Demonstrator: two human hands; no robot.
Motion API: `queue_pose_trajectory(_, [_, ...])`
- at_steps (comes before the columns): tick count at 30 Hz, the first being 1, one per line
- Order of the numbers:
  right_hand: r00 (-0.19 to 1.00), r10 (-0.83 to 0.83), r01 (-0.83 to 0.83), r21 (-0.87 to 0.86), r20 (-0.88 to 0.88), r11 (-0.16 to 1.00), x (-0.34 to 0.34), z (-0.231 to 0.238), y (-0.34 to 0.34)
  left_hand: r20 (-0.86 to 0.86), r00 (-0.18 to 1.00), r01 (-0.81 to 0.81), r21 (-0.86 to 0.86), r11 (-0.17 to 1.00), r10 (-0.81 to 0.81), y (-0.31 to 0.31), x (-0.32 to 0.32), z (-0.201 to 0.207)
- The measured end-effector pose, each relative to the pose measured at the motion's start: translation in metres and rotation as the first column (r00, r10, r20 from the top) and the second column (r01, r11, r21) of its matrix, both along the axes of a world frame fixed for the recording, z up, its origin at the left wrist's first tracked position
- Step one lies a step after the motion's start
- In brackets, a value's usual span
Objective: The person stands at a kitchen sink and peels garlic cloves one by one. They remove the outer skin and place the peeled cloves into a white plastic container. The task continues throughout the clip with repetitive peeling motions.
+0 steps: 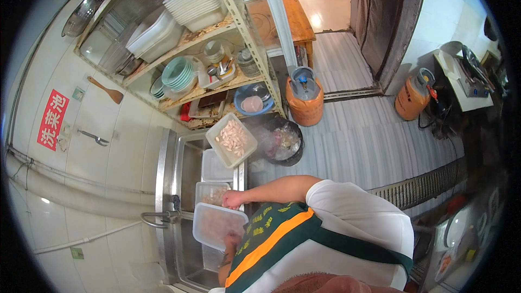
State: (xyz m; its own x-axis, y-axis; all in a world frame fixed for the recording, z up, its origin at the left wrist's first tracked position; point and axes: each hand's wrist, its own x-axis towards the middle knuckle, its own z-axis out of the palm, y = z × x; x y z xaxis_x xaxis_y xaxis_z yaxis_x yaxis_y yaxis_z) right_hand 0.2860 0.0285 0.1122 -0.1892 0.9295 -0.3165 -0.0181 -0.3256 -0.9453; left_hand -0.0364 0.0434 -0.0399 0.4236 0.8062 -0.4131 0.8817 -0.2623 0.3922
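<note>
A square translucent plastic tub point(214, 223) is held over the steel sink. My left hand point(232, 240) grips its near side, with the fingers partly hidden by the cloudy plastic. My right hand point(233, 199) is closed at the near edge of a second clear container point(205, 191) holding pale pinkish pieces; what its fingers pinch is hidden. Beyond it a white plastic container point(216, 166) sits in the sink. A square tub point(210, 137) full of pale pink pieces of food point(233, 139) rests across the sink's far corner.
A metal tap point(157, 219) reaches over the sink rim point(163, 184). A black bin point(286, 149) with a plastic liner stands beside the sink. Farther off are two orange gas cylinders point(305, 100) and a shelf rack point(239, 13) of bowls and tubs. A floor drain grate point(418, 187) lies behind me.
</note>
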Motion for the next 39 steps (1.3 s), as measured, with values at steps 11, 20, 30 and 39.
queue_pose_trajectory(11, [0.986,0.165,-0.162,-0.100,0.028,0.982,-0.016,-0.010,-0.012,0.337,0.842,-0.484,0.130,0.865,0.420,-0.038,0.015,0.036])
queue_pose_trajectory(20, [0.935,0.342,-0.322,-0.181,0.095,0.929,-0.078,-0.026,0.014,0.632,0.201,-0.619,-0.511,0.597,0.749,-0.023,0.022,0.075])
queue_pose_trajectory(30, [0.957,0.281,-0.268,-0.151,0.069,0.951,-0.149,-0.031,0.042,0.633,0.041,-0.426,-0.688,0.587,0.773,-0.008,0.006,0.121])
queue_pose_trajectory(39, [0.827,0.168,-0.348,0.253,0.537,0.903,-0.187,-0.109,0.050,0.490,0.076,-0.209,-0.844,0.494,0.869,0.007,-0.032,0.099])
